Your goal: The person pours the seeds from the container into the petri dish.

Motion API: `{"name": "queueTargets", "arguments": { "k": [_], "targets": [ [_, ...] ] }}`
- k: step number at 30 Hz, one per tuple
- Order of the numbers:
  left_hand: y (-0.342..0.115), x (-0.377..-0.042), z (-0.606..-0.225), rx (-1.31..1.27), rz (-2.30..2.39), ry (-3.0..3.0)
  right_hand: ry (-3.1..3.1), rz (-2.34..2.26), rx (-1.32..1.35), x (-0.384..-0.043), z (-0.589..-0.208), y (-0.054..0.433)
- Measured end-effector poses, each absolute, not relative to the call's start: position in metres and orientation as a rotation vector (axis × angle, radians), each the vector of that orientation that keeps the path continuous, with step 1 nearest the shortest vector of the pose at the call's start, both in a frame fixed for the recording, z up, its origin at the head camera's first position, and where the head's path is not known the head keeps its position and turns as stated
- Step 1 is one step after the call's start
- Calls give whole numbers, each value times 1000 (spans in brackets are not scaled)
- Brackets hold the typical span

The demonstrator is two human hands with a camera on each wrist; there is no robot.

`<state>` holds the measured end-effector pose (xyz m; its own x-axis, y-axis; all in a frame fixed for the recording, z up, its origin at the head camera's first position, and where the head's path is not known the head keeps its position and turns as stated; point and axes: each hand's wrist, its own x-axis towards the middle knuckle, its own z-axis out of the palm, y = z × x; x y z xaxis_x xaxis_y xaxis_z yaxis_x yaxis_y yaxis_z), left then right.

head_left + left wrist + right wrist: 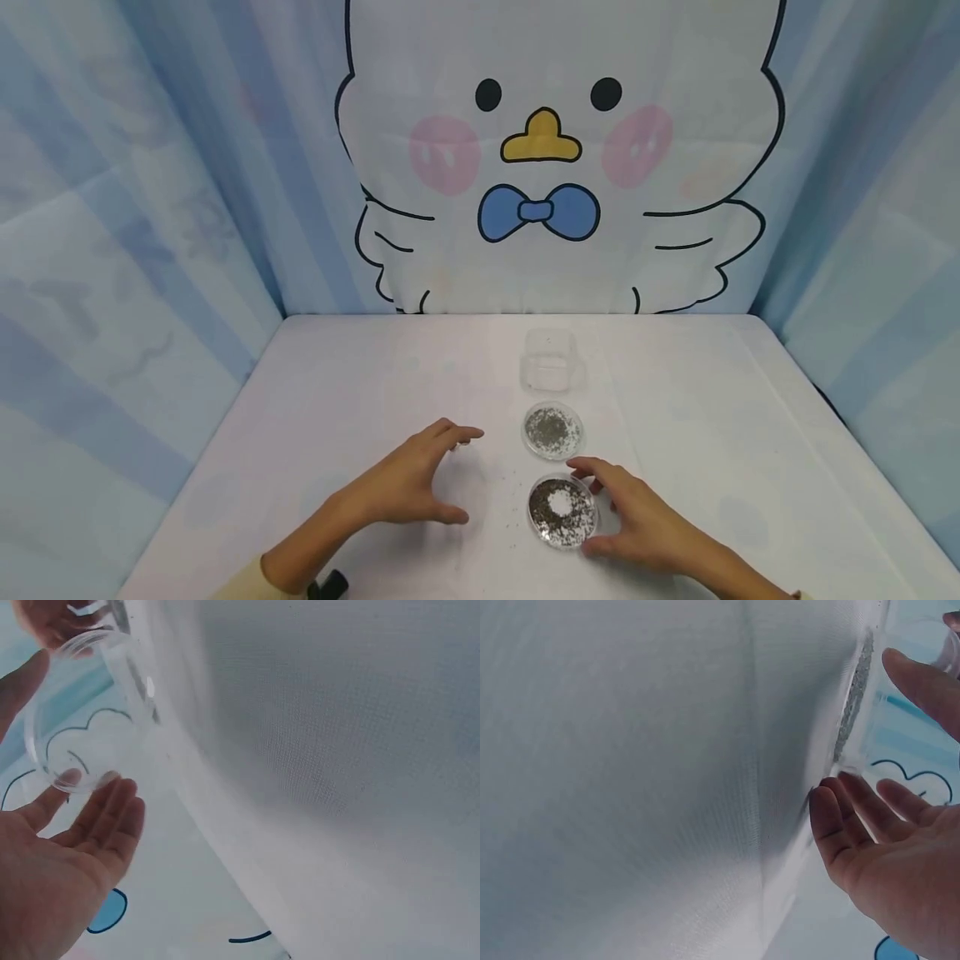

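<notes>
My left hand [408,483] holds a clear round lid [91,724] upright, thumb on one side of the rim and fingertips on the other; in the head view the lid is barely visible. On the table, my right hand [639,518] grips the right side of a petri dish [545,527] of dark brown and white granules, with a white patch in its middle. The right thumb lies at the near rim and the fingers at the far rim. In the right wrist view, the right hand's fingers [844,814] and thumb straddle the dish's edge.
Just beyond stands a second round dish [552,431] with grey-brown and white granules. Behind it sits a clear plastic container [548,362]. A few loose specks lie left of the near dish on the white table [360,367]. Printed curtains [555,267] hang around the table.
</notes>
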<state>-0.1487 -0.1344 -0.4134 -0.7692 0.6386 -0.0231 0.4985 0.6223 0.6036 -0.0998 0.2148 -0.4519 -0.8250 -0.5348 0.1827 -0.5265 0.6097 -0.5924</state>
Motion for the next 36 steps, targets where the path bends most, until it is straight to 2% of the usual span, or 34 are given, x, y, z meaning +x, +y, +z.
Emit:
{"name": "queueTargets", "arguments": {
  "k": [10, 25, 31, 36],
  "targets": [
    [-102, -155, -409, 1039, 972, 2512, 2816, -998, -812, -99, -453, 219],
    [-54, -158, -414, 1310, 1022, 2433, 2744, -1068, -784, -102, -453, 225],
    [-28, -155, -419, 1366, 874, 2459, 2648, -1178, -771, -102, -454, 238],
    [-4, -151, -426, 1470, 556, 2536, 2735, -1148, -729, -102, -452, 246]
  ]
}}
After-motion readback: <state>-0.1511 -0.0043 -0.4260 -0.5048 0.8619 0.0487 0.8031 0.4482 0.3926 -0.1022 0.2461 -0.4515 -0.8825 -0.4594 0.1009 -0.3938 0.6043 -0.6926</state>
